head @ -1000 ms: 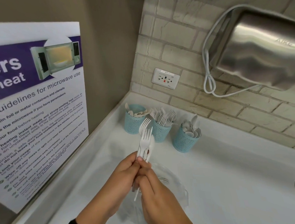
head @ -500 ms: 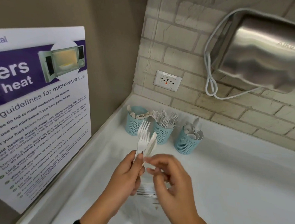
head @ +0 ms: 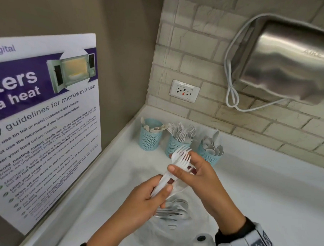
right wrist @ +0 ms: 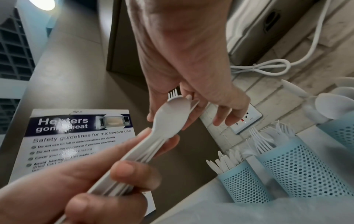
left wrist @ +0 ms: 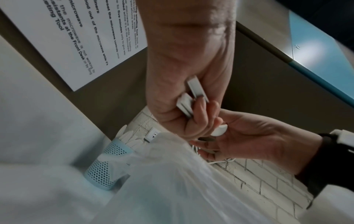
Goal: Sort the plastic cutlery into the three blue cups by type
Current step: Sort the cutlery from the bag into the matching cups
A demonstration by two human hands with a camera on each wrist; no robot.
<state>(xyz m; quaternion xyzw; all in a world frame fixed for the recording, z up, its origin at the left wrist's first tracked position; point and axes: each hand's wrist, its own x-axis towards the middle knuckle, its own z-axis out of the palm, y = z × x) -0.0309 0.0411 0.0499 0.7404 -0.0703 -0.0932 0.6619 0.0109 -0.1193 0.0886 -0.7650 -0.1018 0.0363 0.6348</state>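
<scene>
My left hand [head: 161,188] grips the handles of a bundle of white plastic cutlery [head: 178,165], mostly forks, with a spoon [right wrist: 172,112] among them. My right hand [head: 181,168] pinches the fork heads at the top of the bundle, thumb in front and fingers behind. Three blue mesh cups stand in the corner just beyond: the knife cup [head: 150,140], the fork cup [head: 174,145] and the spoon cup [head: 208,155]. In the left wrist view the handle ends [left wrist: 191,94] stick out of my left fist.
A clear plastic bag [head: 172,215] with more cutlery lies on the white counter [head: 262,192] under my hands. A microwave poster [head: 46,118] leans on the left wall. A socket [head: 184,91], a steel hand dryer [head: 288,61] and its cord hang on the brick wall.
My right hand had drawn away from the bundle half a second ago; it now holds the fork heads. The bundle has tilted right, toward the cups.
</scene>
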